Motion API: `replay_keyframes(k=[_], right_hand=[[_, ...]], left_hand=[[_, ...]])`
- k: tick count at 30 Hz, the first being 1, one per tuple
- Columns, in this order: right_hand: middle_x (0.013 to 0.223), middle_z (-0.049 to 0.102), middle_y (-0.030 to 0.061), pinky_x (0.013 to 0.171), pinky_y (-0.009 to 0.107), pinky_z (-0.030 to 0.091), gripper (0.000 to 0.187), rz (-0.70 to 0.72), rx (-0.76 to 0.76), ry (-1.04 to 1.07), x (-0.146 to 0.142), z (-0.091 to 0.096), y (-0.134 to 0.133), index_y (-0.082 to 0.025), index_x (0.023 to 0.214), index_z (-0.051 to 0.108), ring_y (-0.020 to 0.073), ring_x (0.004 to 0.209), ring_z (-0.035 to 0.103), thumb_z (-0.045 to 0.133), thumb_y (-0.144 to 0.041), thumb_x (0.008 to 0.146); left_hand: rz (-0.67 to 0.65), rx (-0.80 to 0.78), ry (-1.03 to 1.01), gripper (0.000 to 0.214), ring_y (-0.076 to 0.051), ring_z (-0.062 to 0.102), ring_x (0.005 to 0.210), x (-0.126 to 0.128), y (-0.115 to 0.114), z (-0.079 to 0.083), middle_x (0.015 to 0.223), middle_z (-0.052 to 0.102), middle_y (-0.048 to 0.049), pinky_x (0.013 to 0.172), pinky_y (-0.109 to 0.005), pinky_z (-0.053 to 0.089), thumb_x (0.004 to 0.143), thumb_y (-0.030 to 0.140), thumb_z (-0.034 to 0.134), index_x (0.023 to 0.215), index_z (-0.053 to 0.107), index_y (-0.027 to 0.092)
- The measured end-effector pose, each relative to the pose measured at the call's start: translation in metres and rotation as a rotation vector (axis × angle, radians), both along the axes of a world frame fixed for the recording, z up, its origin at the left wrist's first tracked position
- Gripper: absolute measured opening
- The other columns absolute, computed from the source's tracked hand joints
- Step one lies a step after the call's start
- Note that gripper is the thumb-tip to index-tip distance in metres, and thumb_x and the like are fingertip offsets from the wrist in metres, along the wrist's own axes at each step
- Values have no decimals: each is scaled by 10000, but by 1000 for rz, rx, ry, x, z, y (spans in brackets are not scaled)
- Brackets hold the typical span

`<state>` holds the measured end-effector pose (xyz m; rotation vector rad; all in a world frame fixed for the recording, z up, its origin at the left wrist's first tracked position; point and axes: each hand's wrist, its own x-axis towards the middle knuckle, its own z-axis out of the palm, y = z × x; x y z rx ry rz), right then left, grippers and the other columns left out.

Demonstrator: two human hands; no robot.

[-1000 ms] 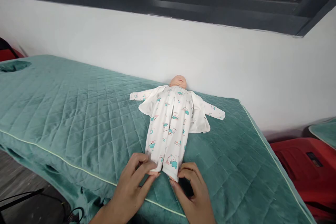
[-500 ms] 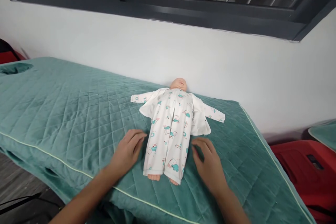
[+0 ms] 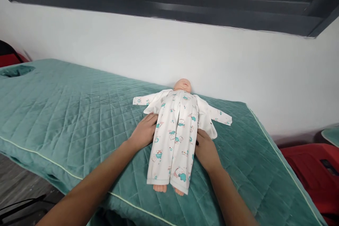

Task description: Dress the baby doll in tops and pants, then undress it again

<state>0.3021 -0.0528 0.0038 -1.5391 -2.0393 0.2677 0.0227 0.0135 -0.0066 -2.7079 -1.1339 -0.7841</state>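
Note:
A baby doll lies on its back, head toward the wall, its feet poking out at the bottom. White printed baby trousers cover its front from the neck down to the ankles. Under them a white baby jacket is spread open, with both sleeves out to the sides. My left hand has its fingers closed at the left edge of the trousers, just below the jacket. At the opposite edge, my right hand pinches with bent fingers; its fingertips are partly hidden.
Green quilted bedding covers the bed, which has a hole at the far left. A white wall rises behind, with a dark window frame above. A red plastic chair stands beyond the right edge.
Both hands have moved forward and inward from beside the trousers to their side edges, and the fingers now touch the cloth. The view has shifted slightly; the doll lies as before.

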Motion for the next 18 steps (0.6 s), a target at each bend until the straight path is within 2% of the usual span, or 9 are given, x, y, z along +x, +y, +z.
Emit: replay_keyframes(k=[3,6,12,15,18], right_hand=[[1101,712,96,957,430,527,354,-26,44,9,-1,0,0,-208,1059,762,273,1083,633,476,-91,888],[1074,730,84,954,433,544,346,52,64,43,-1,-3,4,-224,1045,771,263,1055,655,473,-114,908],[1381,637,112,1102,494,473,408,149,88,89,-7,-3,8,-216,1332,642,299,1313,561,535,-237,939],[1431,605,100,1108,505,472,457,117,78,117,-12,0,8,-234,1381,600,313,1351,538,572,-282,928],[1406,621,127,1086,506,486,451,40,62,164,-17,0,10,-225,1370,610,340,1302,581,559,-300,929]], left_hand=[[-93,-32,-52,251,-230,549,1252,1,0,2,1257,636,-96,1178,-450,405,945,170,514,1101,706,209],[-205,-97,-33,240,-241,548,1291,6,4,4,1237,668,-86,1175,-449,413,934,198,536,1104,704,213],[-153,-231,13,179,-261,662,1066,20,14,5,1070,719,-110,987,-423,538,896,228,576,1006,706,174],[-159,-261,23,159,-257,683,1000,26,17,9,1037,731,-112,935,-401,553,888,229,585,964,705,159],[-180,-266,6,189,-273,678,1060,30,18,15,1117,734,-115,963,-398,540,878,253,612,1014,707,160]])
